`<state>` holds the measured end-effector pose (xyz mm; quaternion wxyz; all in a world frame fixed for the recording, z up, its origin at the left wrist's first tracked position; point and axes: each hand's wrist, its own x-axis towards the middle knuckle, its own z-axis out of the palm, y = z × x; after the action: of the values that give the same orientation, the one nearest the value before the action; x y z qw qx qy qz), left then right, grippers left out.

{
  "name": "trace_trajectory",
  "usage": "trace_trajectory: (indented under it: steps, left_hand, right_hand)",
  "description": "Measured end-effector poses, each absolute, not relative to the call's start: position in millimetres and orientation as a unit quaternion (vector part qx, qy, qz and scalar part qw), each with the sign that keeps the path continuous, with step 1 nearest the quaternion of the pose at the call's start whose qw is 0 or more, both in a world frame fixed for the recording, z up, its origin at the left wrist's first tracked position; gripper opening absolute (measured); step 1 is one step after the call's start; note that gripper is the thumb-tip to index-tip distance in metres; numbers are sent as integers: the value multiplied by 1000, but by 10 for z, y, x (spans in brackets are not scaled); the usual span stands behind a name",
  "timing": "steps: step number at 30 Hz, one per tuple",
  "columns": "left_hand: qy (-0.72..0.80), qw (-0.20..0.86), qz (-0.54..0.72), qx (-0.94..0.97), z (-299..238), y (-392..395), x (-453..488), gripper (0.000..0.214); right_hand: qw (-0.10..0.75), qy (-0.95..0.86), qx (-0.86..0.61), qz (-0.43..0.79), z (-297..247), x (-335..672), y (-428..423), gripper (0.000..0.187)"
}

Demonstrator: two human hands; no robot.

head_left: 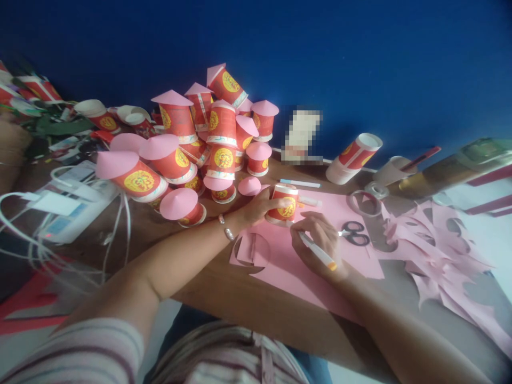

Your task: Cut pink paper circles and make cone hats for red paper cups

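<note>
My left hand (256, 209) is closed around a red paper cup (285, 204) standing upside down on a pink paper sheet (288, 266). My right hand (318, 242) pinches a white pen with an orange end (320, 252), its tip next to the cup's base on the sheet. A round hole (252, 250) is cut out of the sheet just left of my right hand. Black-handled scissors (354, 233) lie on the sheet to the right of my right hand.
A heap of red cups with pink cone lids (200, 144) fills the table's back left. Pink paper scraps (436, 250) lie at right, with a tape roll (360, 202), a lying cup (354, 157) and a white pen (300, 183). White cables and a power strip (68, 213) sit at left.
</note>
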<state>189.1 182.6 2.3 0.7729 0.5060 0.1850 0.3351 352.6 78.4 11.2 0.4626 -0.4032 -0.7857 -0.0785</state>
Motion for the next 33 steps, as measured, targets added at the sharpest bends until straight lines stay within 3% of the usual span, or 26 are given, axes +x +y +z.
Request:
trace_trajectory:
  steps: [33]
  left_hand:
    - [187,793,309,490,-29,1840,1855,44]
  right_hand:
    - [475,-768,-418,-96,127,3513,810,22]
